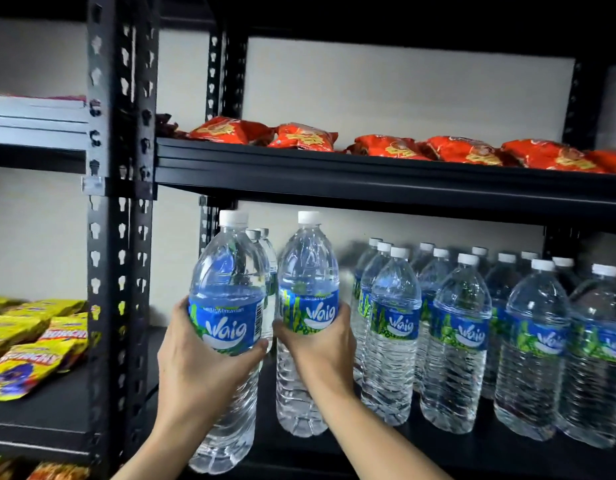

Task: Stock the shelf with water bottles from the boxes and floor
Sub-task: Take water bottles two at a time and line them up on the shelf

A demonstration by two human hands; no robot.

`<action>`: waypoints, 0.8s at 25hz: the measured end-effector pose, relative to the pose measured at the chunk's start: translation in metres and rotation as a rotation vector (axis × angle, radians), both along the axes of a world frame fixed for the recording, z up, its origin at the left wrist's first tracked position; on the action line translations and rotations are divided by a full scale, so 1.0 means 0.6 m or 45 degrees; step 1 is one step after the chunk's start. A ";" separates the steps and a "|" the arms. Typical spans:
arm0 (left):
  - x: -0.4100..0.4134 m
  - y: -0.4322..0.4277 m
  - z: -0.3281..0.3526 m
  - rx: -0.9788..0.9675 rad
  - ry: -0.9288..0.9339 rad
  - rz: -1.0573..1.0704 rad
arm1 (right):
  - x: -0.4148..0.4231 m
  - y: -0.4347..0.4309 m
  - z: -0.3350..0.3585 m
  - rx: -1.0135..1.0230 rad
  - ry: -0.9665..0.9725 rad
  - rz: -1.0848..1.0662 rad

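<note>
Left grip (pixel 202 362) curls round the blue label band of the left bottle (pixel 227 271), thumb on one side and fingers on the other. Right grip (pixel 320 344) clasps the right bottle (pixel 308 265) the same way, at its label. Both bottles are full, white-capped and upright, held side by side and nearly touching. The two grips sit just beside each other between them.

The left bottle's base hangs lowest, in front of the shelf (pixel 438 445) at its left end. The right bottle's base is over the black board, though contact cannot be made out. To the right the stocked bottles (pixel 462 341) stand on the shelf in rows several deep, labels facing forward. A gap separates them from the right bottle. Two more caps (pixel 259 233) show behind the left bottle, deeper in.

A black slotted post (pixel 119 202) rises at the left. Beyond it, yellow packets (pixel 29 351) lie in the neighbouring bay. Above, the upper shelf (pixel 368 174) carries red snack packets (pixel 310 136) lying flat in a line, with a pale wall (pixel 403 91) behind.
</note>
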State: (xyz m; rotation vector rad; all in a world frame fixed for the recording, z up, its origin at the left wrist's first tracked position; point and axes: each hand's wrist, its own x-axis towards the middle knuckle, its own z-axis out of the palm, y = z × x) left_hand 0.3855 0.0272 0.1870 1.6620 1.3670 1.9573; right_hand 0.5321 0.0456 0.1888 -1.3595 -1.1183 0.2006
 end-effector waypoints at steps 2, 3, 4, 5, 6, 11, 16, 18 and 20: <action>0.002 0.003 0.001 -0.015 -0.008 -0.011 | 0.012 0.019 0.007 -0.001 0.052 -0.023; 0.002 0.004 0.003 -0.024 -0.011 -0.020 | 0.016 0.029 0.008 -0.009 0.070 -0.037; 0.002 0.006 0.006 -0.026 -0.008 -0.026 | 0.022 0.038 0.008 -0.017 0.080 -0.045; 0.001 0.009 0.009 -0.021 0.006 -0.026 | 0.027 0.047 0.006 -0.026 0.086 -0.054; 0.001 0.012 0.011 -0.015 0.024 -0.023 | 0.031 0.055 0.002 -0.034 0.092 -0.059; 0.009 0.034 0.020 -0.004 0.051 -0.021 | 0.039 0.074 -0.041 0.000 0.067 -0.071; 0.022 0.064 0.019 -0.005 0.058 -0.022 | 0.045 0.090 -0.064 0.042 0.033 -0.020; 0.025 0.072 0.019 -0.005 0.058 -0.020 | 0.050 0.091 -0.073 -0.003 0.004 0.036; 0.026 0.077 0.020 -0.003 0.053 -0.018 | 0.057 0.093 -0.085 -0.026 -0.048 0.067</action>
